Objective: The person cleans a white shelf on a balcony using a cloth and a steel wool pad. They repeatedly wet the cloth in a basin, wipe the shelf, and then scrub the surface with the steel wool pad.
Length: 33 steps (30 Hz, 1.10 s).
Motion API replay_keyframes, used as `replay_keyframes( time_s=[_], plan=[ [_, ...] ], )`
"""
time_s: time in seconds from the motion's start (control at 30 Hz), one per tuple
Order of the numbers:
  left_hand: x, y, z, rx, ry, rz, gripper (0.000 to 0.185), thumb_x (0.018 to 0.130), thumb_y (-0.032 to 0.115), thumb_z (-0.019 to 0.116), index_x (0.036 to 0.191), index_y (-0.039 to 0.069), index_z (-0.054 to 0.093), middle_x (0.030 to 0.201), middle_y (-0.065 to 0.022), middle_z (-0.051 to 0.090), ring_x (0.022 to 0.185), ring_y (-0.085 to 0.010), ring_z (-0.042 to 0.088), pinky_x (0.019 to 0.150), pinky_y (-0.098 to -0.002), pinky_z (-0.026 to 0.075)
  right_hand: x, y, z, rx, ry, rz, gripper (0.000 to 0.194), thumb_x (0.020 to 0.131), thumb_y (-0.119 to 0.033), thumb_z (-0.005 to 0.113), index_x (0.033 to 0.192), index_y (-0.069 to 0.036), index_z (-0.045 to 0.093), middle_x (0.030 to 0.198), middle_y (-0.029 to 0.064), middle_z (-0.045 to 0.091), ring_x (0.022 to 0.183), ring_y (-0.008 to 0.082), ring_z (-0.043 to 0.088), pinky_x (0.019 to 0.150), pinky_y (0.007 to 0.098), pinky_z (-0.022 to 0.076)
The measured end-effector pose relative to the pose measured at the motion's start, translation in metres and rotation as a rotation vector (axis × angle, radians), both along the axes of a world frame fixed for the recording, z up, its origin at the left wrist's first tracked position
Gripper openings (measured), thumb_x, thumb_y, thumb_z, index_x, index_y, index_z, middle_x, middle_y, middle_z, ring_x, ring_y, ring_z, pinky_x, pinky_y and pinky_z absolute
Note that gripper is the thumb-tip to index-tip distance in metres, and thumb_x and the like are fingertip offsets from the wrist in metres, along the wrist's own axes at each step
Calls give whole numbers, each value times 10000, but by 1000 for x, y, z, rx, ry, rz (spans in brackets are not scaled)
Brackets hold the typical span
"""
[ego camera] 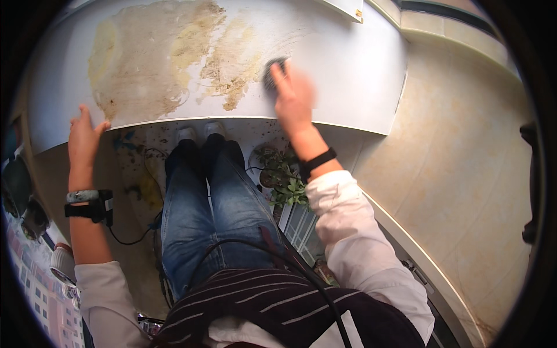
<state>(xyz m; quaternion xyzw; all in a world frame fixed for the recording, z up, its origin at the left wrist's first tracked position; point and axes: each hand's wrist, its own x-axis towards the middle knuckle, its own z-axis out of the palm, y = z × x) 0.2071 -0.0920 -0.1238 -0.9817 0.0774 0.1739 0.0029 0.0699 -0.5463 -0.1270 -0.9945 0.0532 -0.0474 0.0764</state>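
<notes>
A white panel (348, 82) lies before me, its left and middle parts covered by brownish and yellowish residue (143, 61). My right hand (298, 95), blurred, holds a dark round scrubbing pad (275, 74) against the panel, just right of the stained area. Two of its fingers stretch over the pad. At the panel's near left edge rests my left hand (85, 132), fingers spread, with the thumb by the rim and nothing seen in its grasp.
Potted green plants (289, 187) stand below the panel, right of my legs. Dark crumbs lie on the floor (130, 156) near my shoes. A black cable (261, 245) crosses my lap. A tiled wall (452, 143) bounds the right side; more pots (35, 217) stand at left.
</notes>
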Motion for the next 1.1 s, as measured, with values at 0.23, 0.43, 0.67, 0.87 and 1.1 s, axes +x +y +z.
replay_keyframes(
  time_s=[0.23,0.43,0.67,0.87,1.1],
  plan=[
    [-1,-1,-1,-23,27,31,781,769,310,766,1367,-15,384,1065,-341,573,1029,-468,562,832,-478,488,-7,35,11,-16,78,-90,526,774,-25,545,1279,-166,588,1386,157,495,1025,285,488,874,446,387],
    [-3,-1,2,-29,-7,8,772,768,307,766,1363,-12,391,1054,-336,577,1024,-465,566,823,-474,492,33,-14,12,-115,16,-355,499,814,-25,517,1300,-131,561,1365,163,515,1014,309,503,847,485,401],
    [-2,-6,4,8,23,36,760,774,310,760,1361,-9,396,1062,-329,571,1021,-456,568,815,-473,498,-2,55,12,-28,22,-13,545,774,-46,579,1289,-223,603,1354,111,543,1027,257,509,855,406,386],
    [0,-6,5,12,71,57,782,770,334,761,1376,5,392,1119,-328,545,1024,-450,569,826,-467,502,60,45,5,5,-145,-71,539,764,-9,557,1257,-219,609,1365,102,538,1039,299,508,896,464,397],
    [-4,-9,5,7,21,73,784,767,327,764,1379,12,389,1124,-322,543,1027,-453,567,824,-463,508,8,41,7,48,5,171,555,740,11,560,1238,-220,640,1358,76,550,1038,263,503,900,389,378]
  ],
)
